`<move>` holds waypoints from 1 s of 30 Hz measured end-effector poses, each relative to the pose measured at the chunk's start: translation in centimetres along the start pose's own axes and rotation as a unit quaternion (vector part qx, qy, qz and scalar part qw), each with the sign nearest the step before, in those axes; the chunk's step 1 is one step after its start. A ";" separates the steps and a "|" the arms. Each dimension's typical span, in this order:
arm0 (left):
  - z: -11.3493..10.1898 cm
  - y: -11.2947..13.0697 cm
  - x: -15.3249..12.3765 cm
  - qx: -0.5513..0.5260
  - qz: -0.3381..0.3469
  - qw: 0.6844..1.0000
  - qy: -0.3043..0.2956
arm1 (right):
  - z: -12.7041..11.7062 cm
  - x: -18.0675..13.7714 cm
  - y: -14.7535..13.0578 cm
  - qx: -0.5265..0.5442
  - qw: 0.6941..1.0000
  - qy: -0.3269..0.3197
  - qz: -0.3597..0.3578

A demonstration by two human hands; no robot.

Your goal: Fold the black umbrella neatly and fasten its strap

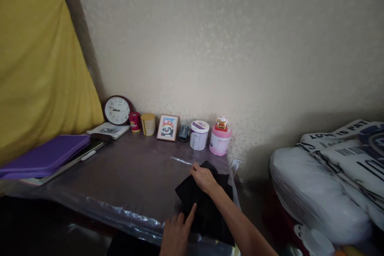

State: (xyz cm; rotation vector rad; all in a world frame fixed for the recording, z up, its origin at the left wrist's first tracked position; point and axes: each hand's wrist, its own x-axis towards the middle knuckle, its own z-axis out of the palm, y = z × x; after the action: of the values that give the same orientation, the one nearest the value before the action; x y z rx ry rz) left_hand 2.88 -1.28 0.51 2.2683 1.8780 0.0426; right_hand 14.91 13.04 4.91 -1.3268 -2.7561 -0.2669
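Several dark, sharp-cornered layers make up a black sheet-like item [213,216] on the right end of the table; whether it is cloth or paper I cannot tell. My right hand [204,179] is closed on the upper part of one black sheet [186,190], thumb and fingers pinched together. Lower down, my left hand [177,232] rests at the near left side of the black layers. Its fingers are spread, with the index finger stretched out onto the dark surface.
A clear plastic cover lies over the table [129,176]. Along the wall stand a clock [117,110], a panda picture frame [167,127], a white-and-purple tub [199,136] and a pink tub [220,141]. Purple folders [51,154] lie left; bedding [324,184] is right.
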 end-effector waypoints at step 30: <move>1.2 -0.1 0.9 -0.073 -0.040 0.995 -0.051 | 4.4 -2.2 2.9 0.114 0.990 0.085 -0.006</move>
State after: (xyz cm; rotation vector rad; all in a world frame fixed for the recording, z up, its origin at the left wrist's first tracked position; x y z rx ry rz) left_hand 3.16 -0.54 -0.77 2.0594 1.8465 0.0480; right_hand 18.63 13.90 0.69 -1.1734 -2.5632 -0.0598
